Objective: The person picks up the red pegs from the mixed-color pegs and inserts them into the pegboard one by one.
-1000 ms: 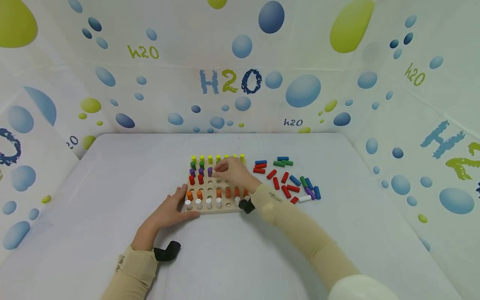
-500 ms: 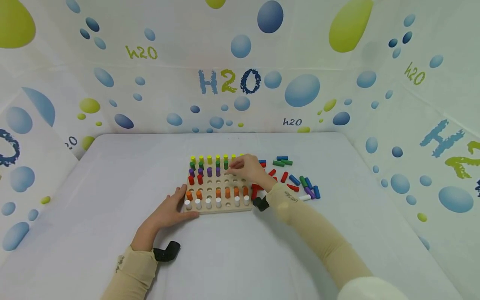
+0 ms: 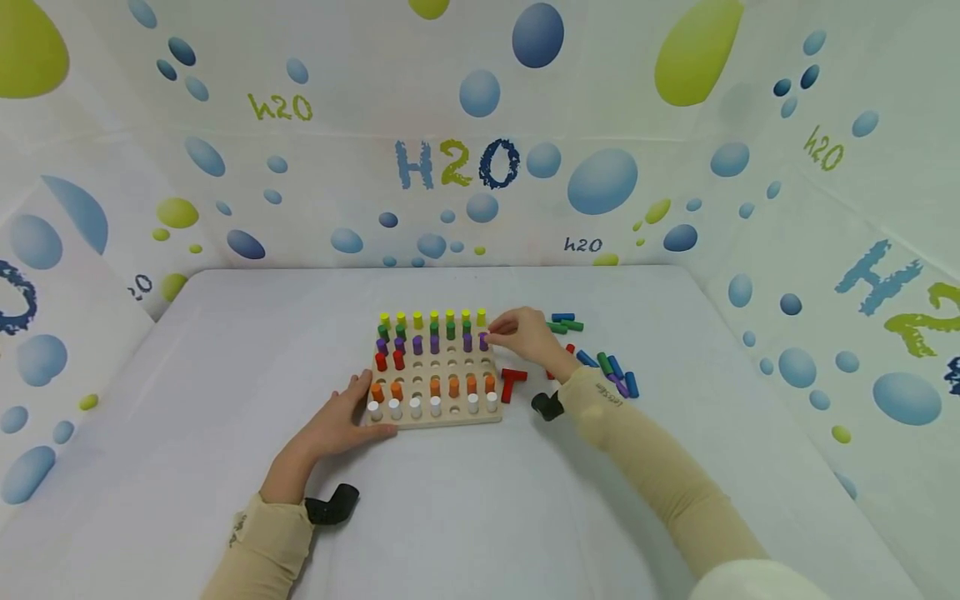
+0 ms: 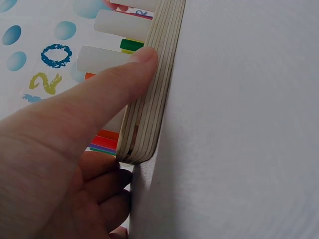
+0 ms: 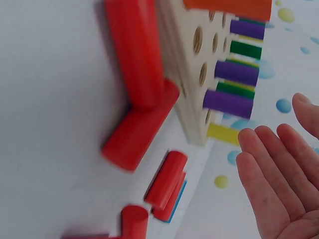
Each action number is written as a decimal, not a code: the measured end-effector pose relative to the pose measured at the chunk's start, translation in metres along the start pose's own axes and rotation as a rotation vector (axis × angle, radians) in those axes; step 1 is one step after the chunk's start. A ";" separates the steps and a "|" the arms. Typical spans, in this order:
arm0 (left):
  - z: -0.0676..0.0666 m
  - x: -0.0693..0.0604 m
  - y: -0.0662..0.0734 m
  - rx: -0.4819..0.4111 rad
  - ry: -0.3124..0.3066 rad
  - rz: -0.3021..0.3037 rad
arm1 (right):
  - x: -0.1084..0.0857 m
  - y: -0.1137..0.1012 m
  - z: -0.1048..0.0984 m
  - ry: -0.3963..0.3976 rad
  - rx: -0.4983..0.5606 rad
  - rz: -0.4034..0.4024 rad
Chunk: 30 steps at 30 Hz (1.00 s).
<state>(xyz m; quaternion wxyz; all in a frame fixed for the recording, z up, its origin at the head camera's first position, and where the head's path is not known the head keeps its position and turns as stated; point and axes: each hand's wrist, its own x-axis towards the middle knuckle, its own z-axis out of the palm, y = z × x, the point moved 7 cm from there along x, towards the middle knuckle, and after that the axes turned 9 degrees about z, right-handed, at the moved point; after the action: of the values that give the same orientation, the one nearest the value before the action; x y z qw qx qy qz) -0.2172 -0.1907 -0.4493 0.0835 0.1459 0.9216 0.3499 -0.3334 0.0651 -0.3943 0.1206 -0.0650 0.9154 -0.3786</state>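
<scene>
A wooden pegboard (image 3: 442, 423) stands on the table, bearing upright pegs in yellow, green, purple, red, orange and white rows, with open holes between. At its near left corner my left hand (image 3: 330, 425) holds the board, thumb (image 4: 142, 64) on the layered front edge and fingers against the left side. Beside the right end of the purple row is my right hand (image 3: 528, 333), close to the last purple peg (image 3: 483, 342). In the right wrist view its fingers are extended, the thumb stands apart, and no peg shows between them.
Right of the board lie loose pegs: two red pegs (image 3: 514, 375) in a T shape by its edge, green pegs (image 3: 572, 326) and a blue peg (image 3: 562, 317) farther back, and more blue, green and purple pegs (image 3: 618, 383). My right forearm hides some.
My right hand has moved rightward along the purple row to its right end, uncovering purple and green pegs behind it. My left hand stays at the board's corner.
</scene>
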 end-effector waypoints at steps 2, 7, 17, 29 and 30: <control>0.000 -0.001 0.000 0.000 0.002 -0.001 | 0.001 0.004 -0.003 0.007 -0.011 0.010; 0.000 -0.001 -0.001 -0.002 0.010 0.002 | 0.002 0.013 -0.011 0.029 -0.040 0.050; 0.000 0.000 -0.001 0.007 0.015 0.016 | 0.007 0.027 -0.016 0.055 -0.065 0.079; 0.001 0.000 -0.002 0.003 0.001 0.008 | 0.015 0.031 -0.010 0.036 -0.123 0.069; 0.001 0.000 -0.002 0.005 0.001 0.006 | 0.015 0.031 -0.009 0.034 -0.132 0.067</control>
<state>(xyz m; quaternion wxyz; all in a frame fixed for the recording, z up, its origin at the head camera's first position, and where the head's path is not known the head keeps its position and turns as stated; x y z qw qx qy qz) -0.2174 -0.1913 -0.4513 0.0817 0.1488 0.9220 0.3479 -0.3515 0.0898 -0.4125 0.1132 -0.0360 0.9419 -0.3142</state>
